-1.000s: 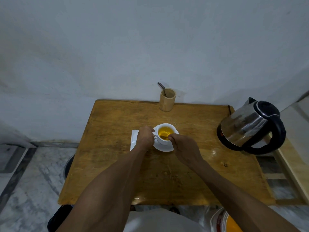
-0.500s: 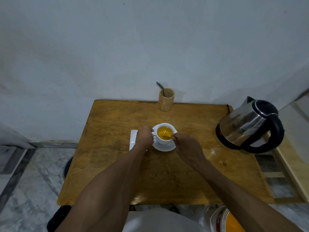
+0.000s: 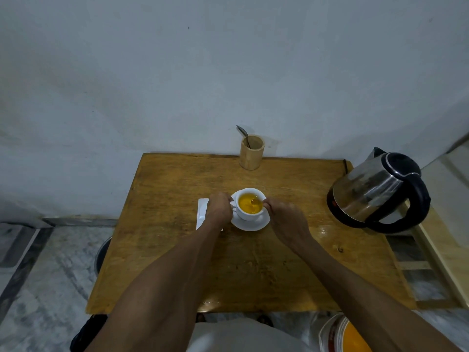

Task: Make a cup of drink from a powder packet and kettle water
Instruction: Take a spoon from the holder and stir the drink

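Risk of slopping over the rim onto the saucer if stirred too hard. White cup near table centre, filled with cloudy orange drink. Left hand closed on the handle side, steadying. Right hand pinching 1 spoon, bowl submerged.

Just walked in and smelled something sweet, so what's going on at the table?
A person is stirring a drink. The left hand steadies the white cup on its saucer, while the right hand works a spoon in the orange liquid. The kettle sits off to the right.
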